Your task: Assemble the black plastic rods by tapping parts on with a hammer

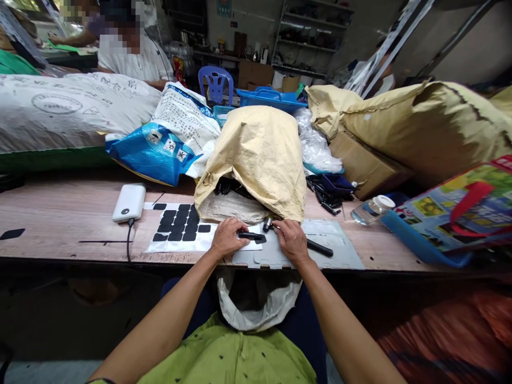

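Observation:
My left hand (229, 238) is closed on a short black rod-like piece (253, 236) that points right, just above the table edge. Fingers of my right hand (291, 240) pinch a small black part with a shiny metal end (267, 224); its exact kind is too small to tell. A longer black handle-like tube (320, 248) lies on the grey board (342, 250), partly behind my right hand. Beyond both hands rests a yellow woven sack (264, 154), its mouth facing me, with black pieces (226, 186) inside. Left of my hands, black rounded-square stickers (180, 221) sit in rows on a white sheet (154, 246).
A white power bank (130, 201) with a cable stands at left. Blue-white sack (160, 144), black parts (324, 194), clear jar (372, 209) and blue tray (424, 250) border the work area. An open white bag (256, 317) hangs at my lap. A person (132, 58) sits across.

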### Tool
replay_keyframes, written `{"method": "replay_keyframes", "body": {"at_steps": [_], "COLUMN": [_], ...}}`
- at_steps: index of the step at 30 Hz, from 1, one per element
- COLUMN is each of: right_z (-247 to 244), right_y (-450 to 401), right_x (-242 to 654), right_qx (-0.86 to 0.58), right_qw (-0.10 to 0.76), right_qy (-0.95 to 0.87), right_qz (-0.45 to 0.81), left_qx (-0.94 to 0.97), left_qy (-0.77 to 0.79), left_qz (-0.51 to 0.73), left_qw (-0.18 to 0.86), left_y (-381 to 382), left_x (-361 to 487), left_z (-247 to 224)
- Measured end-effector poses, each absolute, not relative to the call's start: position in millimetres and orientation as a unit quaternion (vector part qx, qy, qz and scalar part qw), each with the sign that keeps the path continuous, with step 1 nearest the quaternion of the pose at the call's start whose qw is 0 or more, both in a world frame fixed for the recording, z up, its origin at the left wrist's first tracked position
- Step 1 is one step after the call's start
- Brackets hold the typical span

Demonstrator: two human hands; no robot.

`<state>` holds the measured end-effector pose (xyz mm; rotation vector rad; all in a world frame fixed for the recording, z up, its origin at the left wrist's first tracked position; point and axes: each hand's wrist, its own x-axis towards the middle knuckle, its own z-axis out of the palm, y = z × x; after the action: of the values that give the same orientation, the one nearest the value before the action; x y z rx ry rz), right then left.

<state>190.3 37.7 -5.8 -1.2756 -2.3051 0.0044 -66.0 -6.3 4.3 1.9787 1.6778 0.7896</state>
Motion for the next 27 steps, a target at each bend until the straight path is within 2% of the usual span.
{"method": "replay_keyframes", "body": {"at_steps": [9,12,14,16,21,24,27], "right_z": [-4.7,-4.4,-4.2,-4.0,-3.6,-3.7,-4.4], "right_y": [37.8,37.5,37.3,37.2,37.3,37.1,37.1], "right_x": [189.3,188.9,188.5,187.9,187.4,187.8,188.4], "right_qx": [-0.485,-0.486,-0.487,-0.490,-0.493,-0.494,-0.491], "right_qw": [0.239,0.240,0.240,0.239,0.238,0.240,0.242], "right_qy": [-0.841,-0.840,-0.840,-0.838,-0.837,-0.836,-0.837], "right_qz": [0.008,0.007,0.006,0.005,0.003,0.001,0.000], "left_qx": [0.725,0.752,0.772,0.788,0.765,0.754,0.755], "left_qy": [0.593,0.519,0.467,0.461,0.566,0.580,0.571], "left_qz": [0.283,0.298,0.248,0.151,-0.045,-0.091,-0.110], "left_qw": [0.206,0.277,0.353,0.380,0.304,0.296,0.302], "left_y": [-14.1,-42.8,-68.0,-90.6,-112.7,-111.5,-109.8], "left_x": [-62.9,-53.7,-44.0,-32.9,-6.6,4.8,7.2], "left_z": [13.7,29.7,35.0,30.9,-9.6,-27.7,-24.0]}}
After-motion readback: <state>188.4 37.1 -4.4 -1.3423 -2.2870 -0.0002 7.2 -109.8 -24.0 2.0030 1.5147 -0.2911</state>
